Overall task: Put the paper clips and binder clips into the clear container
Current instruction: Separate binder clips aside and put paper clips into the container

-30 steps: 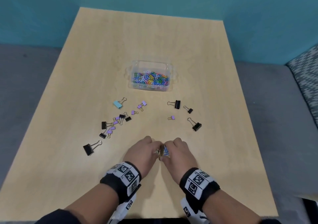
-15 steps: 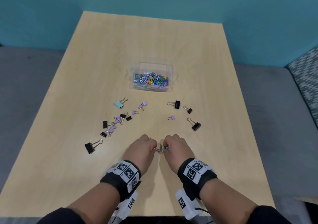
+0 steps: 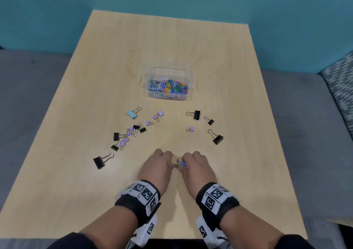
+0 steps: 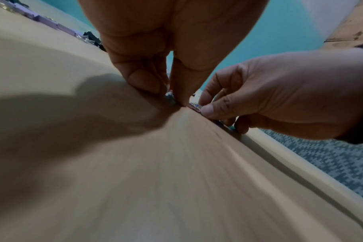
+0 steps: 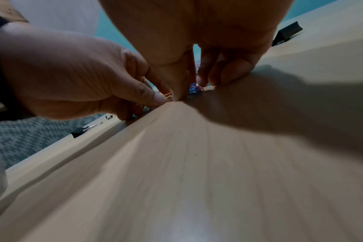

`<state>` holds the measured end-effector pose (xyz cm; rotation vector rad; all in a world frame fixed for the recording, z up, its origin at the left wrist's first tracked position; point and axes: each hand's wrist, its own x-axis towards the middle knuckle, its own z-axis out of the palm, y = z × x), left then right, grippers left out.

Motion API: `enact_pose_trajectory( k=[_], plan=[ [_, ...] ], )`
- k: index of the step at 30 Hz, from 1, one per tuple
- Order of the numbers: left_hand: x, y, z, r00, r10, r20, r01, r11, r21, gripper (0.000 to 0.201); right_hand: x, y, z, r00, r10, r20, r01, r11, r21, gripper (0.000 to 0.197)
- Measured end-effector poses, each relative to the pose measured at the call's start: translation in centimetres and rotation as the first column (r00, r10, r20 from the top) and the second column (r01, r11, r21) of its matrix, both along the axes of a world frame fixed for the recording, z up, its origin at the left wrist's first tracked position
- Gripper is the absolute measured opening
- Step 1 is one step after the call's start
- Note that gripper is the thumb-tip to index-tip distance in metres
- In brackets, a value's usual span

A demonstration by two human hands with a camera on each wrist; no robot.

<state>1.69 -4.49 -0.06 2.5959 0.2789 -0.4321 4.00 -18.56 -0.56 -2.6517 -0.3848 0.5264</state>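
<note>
A clear container (image 3: 150, 94) sits mid-table, holding a heap of coloured paper clips (image 3: 168, 87). Near the front, my left hand (image 3: 168, 161) and right hand (image 3: 185, 162) rest knuckles-up on the table, fingers curled down. Each pinches at a small pile of loose paper clips (image 3: 178, 165) lying between them. The left wrist view shows my left fingertips (image 4: 155, 85) pressed to the wood and the right thumb (image 4: 207, 112) on the clips. In the right wrist view, blue clips (image 5: 194, 88) show under my right fingers. Binder clips lie scattered between my hands and the container.
Left of centre lie a teal binder clip (image 3: 132, 113), several small purple and black ones (image 3: 129, 132) and a large black one (image 3: 99, 161). At right are black clips (image 3: 196, 114), (image 3: 217, 139) and a purple one (image 3: 190, 129). Grey couch and a patterned cushion (image 3: 340, 80) surround the table.
My hands were cupped tightly together a second ago. They have drawn slightly apart, and the loose paper clips now show on the table between them.
</note>
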Motion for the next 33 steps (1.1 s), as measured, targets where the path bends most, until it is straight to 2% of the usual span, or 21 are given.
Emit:
enact_pose_trajectory(
  k=[5, 7, 13, 18, 26, 29, 31, 32, 33],
  plan=[
    [0.6, 0.0, -0.5, 0.997, -0.075, 0.008, 0.075, 0.995, 0.064, 0.003, 0.8, 0.1, -0.1, 0.998, 0.065, 0.023, -0.065, 0.998, -0.023, 0.002],
    [0.9, 0.1, -0.7, 0.995, -0.095, 0.006, 0.094, 0.991, 0.094, 0.005, 1.1, 0.1, 0.0, 0.996, 0.087, 0.012, -0.087, 0.996, -0.019, 0.002],
    [1.3, 0.5, -1.2, 0.996, -0.085, -0.006, 0.085, 0.992, 0.091, 0.01, 1.9, 0.5, 0.5, 0.996, 0.034, -0.085, -0.038, 0.999, -0.039, 0.016],
    [1.4, 0.6, -1.2, 0.998, -0.067, -0.017, 0.068, 0.996, 0.055, 0.012, 2.6, 0.9, 1.4, 0.986, 0.055, -0.16, -0.066, 0.996, -0.066, 0.011],
    [1.3, 0.9, -1.0, 0.999, -0.048, 0.01, 0.048, 0.999, 0.011, 0.011, 2.9, 1.1, 1.5, 0.983, 0.146, -0.111, -0.159, 0.98, -0.116, 0.015],
    [1.2, 1.3, -0.5, 1.0, 0.005, -0.005, -0.005, 0.998, -0.066, 0.012, 3.1, 0.9, 1.7, 0.98, 0.167, -0.105, -0.178, 0.978, -0.106, 0.016],
    [1.2, 1.8, 0.0, 0.981, 0.183, -0.07, -0.195, 0.946, -0.259, 0.01, 3.5, 0.3, 1.9, 0.985, 0.096, -0.146, -0.103, 0.994, -0.045, 0.011],
    [1.3, 2.1, 0.1, 0.943, 0.302, -0.143, -0.334, 0.854, -0.399, 0.011, 3.8, 0.0, 2.0, 0.981, 0.009, -0.196, -0.005, 1.0, 0.022, 0.009],
    [1.5, 2.5, 0.4, 0.885, 0.404, -0.232, -0.463, 0.713, -0.527, 0.015, 4.2, -0.4, 2.0, 0.96, -0.094, -0.264, 0.124, 0.987, 0.099, 0.008]
  ],
)
